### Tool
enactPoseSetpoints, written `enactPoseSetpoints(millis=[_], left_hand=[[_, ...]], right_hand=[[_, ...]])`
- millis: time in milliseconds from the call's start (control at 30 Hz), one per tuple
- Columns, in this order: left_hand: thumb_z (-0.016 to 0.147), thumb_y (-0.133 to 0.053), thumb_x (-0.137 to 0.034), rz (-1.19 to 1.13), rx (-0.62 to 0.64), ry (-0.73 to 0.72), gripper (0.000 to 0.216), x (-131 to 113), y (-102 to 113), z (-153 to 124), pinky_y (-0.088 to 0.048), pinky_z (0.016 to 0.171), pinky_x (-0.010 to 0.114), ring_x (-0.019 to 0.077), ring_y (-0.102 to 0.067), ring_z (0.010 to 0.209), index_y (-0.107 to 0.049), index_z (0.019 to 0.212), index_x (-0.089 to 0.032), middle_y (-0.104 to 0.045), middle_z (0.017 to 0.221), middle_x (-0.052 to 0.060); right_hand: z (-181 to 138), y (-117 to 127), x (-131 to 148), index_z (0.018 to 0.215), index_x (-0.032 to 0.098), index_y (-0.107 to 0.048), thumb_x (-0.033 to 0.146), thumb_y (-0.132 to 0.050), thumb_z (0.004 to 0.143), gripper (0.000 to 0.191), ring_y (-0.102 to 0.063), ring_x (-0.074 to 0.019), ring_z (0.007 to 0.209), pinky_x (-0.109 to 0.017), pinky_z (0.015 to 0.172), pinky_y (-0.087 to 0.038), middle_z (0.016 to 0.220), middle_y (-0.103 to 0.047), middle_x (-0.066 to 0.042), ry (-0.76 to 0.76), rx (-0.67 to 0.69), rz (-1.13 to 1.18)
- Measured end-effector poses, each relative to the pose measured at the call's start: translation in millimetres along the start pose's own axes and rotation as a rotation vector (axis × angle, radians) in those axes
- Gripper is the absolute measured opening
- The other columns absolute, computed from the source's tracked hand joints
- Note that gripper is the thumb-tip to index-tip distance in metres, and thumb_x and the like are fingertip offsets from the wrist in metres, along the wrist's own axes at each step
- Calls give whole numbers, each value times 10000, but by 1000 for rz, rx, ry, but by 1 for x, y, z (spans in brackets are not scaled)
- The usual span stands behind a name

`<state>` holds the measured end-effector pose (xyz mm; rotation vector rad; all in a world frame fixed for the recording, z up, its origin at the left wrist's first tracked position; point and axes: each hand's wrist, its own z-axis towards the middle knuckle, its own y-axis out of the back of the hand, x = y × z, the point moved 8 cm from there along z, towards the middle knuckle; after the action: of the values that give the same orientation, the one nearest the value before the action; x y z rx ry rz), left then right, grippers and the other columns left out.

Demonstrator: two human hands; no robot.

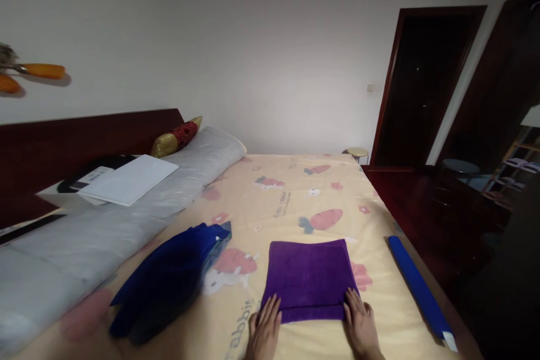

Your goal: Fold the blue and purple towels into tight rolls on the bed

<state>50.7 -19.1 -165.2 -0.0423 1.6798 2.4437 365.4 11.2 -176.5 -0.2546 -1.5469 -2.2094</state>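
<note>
Purple cloth (310, 273), crease (312, 306) crosswise, long axis unclear; left hand (265, 326), right hand (360, 319): released grip

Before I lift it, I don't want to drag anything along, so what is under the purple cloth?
The purple cloth lies on the patterned bedsheet, which shows around it; a pink print peeks out past its right edge. Anything else beneath is covered and can't be seen.

At nine o'clock from my left hand (266, 323), large letters (242, 327) on the patterned bed sheet (264, 216) read "rabbit", the first one faint. At twelve o'clock, farther off, a smaller print (280, 205) on it also seems to say "rabbit", its other line too blurred for me. Marks on the card (95, 176) at ten o'clock are illegible.
</note>
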Motion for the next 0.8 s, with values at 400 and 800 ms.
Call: enactPoseSetpoints(millis=[400, 800], left_hand=[[824, -403, -111, -52, -79, -101, 527, -64, -2, -16, -472, 977, 335, 193, -584, 1145, -573, 1289, -290, -644, 1258, 15], [755, -367, -4, -184, 257, -142, 672, -52, 21, 11, -427, 1015, 350, 176, -567, 1124, -546, 1294, -363, -650, 1224, -20]], right_hand=[[-26, -10, 58, 1209, 269, -594, 227, -518, 777, 440, -572, -275, 1126, -415, 964, -360, 1291, -603, -47, 200, -11, -9], [0, 7, 63, 1042, 239, -652, 91, -452, 775, 366, -610, -210, 925, -325, 882, -397, 1029, -692, -26, 197, 13, 29]])
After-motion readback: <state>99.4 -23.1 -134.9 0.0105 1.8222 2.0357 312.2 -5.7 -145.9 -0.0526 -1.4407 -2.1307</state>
